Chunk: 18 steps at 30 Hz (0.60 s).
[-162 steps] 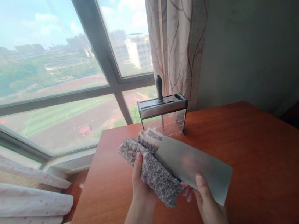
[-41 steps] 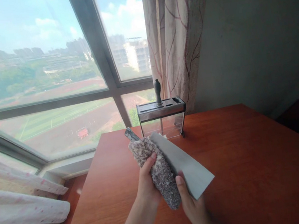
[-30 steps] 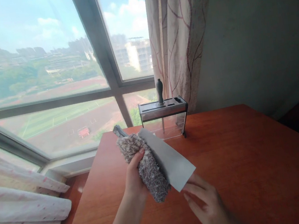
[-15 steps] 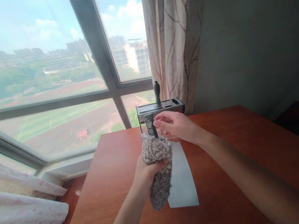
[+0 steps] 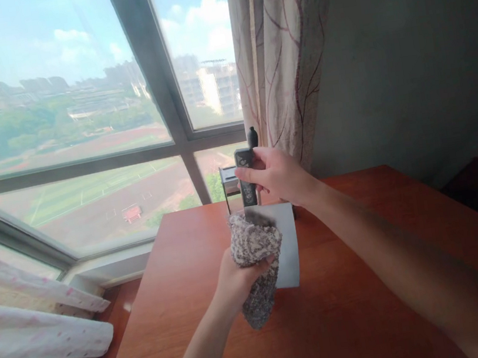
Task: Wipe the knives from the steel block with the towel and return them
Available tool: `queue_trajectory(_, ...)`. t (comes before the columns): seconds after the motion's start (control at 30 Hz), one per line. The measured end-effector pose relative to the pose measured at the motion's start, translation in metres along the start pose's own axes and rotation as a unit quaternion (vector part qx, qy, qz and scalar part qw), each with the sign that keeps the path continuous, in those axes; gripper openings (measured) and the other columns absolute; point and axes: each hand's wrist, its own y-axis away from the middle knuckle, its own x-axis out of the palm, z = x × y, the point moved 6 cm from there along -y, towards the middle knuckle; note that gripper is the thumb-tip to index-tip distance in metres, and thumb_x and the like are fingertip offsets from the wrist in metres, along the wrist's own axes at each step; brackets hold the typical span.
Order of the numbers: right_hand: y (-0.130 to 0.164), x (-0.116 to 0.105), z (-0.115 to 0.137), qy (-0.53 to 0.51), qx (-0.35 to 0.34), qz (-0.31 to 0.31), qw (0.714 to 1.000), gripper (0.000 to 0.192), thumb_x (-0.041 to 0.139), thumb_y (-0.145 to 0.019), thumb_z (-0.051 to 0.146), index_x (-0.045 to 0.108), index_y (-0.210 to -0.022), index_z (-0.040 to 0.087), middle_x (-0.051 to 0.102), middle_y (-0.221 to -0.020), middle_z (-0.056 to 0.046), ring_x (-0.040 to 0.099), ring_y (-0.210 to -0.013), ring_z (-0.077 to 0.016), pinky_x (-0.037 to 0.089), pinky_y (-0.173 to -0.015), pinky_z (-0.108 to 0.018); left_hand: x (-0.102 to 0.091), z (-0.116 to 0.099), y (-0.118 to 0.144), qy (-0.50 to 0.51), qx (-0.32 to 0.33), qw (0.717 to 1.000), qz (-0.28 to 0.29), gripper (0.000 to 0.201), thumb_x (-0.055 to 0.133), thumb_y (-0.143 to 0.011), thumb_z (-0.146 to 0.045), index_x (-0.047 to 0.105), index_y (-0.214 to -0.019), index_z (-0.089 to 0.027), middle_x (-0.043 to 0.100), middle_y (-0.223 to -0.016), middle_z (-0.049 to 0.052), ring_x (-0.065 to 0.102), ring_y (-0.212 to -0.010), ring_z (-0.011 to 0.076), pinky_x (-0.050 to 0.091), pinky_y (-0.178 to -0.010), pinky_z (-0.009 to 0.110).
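My right hand [image 5: 271, 174] grips the dark patterned handle of a cleaver [image 5: 287, 246], fingers closed around it. The handle points up and the broad, pale blade hangs down over the table. My left hand [image 5: 239, 277] is closed around a fuzzy grey-and-white cloth [image 5: 254, 239]. This cloth is folded over the left side of the blade, just below the handle, and hides that part of it. My left thumb presses on the cloth's near face.
Behind my right hand stands a knife block [image 5: 228, 175], partly hidden, with a black handle [image 5: 252, 137] rising from it. The wooden table [image 5: 182, 282] lies below. Beyond are a window [image 5: 61, 210], a patterned curtain [image 5: 278, 49] and a grey wall [image 5: 396, 62].
The cleaver has moved up and away through the cloth, so more of its handle and upper blade shows. My right hand rose with it and now covers most of the knife block.
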Motion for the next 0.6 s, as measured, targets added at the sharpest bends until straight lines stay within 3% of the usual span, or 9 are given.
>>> queue_trajectory(0.43, -0.043, -0.039, 0.061, 0.009, -0.08, -0.024, 0.996, 0.018, 0.068, -0.085, 0.03, 0.062, -0.079, 0.015, 0.062, -0.071, 0.001, 0.052, -0.056, -0.0079, 0.039, -0.048, -0.02, 0.007, 0.014, 0.007, 0.019, -0.003, 1.0, 0.018, 0.032, 0.085, -0.055, -0.023, 0.077, -0.085, -0.014, 0.077, -0.085, 0.007, 0.069, -0.084, 0.0296, 0.053, -0.073, 0.032)
queue_trajectory(0.6, -0.068, -0.064, 0.107, -0.018, -0.196, -0.002, 0.98, 0.018, 0.061, -0.09, 0.022, 0.057, -0.075, 0.014, 0.056, -0.068, 0.005, 0.049, -0.055, -0.0038, 0.032, -0.048, -0.017, 0.003, 0.033, 0.011, 0.087, -0.057, 0.994, -0.016, 0.039, 0.083, -0.058, -0.023, 0.074, -0.095, -0.013, 0.076, -0.095, 0.01, 0.069, -0.09, 0.0314, 0.053, -0.076, 0.035)
